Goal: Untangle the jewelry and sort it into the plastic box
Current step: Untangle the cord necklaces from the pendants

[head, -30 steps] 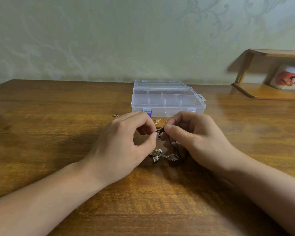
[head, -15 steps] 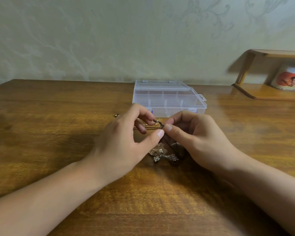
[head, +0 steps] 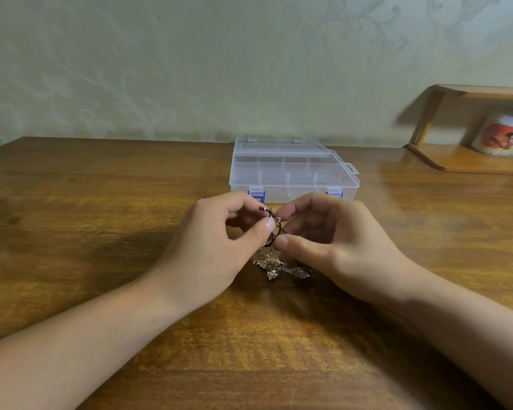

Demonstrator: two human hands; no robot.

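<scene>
two bare forearms, no sleeves, hands (head: 219, 247) bare, short unpainted nails

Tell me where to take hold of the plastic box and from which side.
Grip the plastic box by its two short side walls, coming from above. Its lid lies shut and flat, the blue latches face the hands and, and the wooden table beside it looks free.

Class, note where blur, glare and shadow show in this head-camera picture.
Head view: the mug and shelf at right are smeared by blur; soft glare lies on the table beside the plastic box; the left hand casts a shadow leftward.
</scene>
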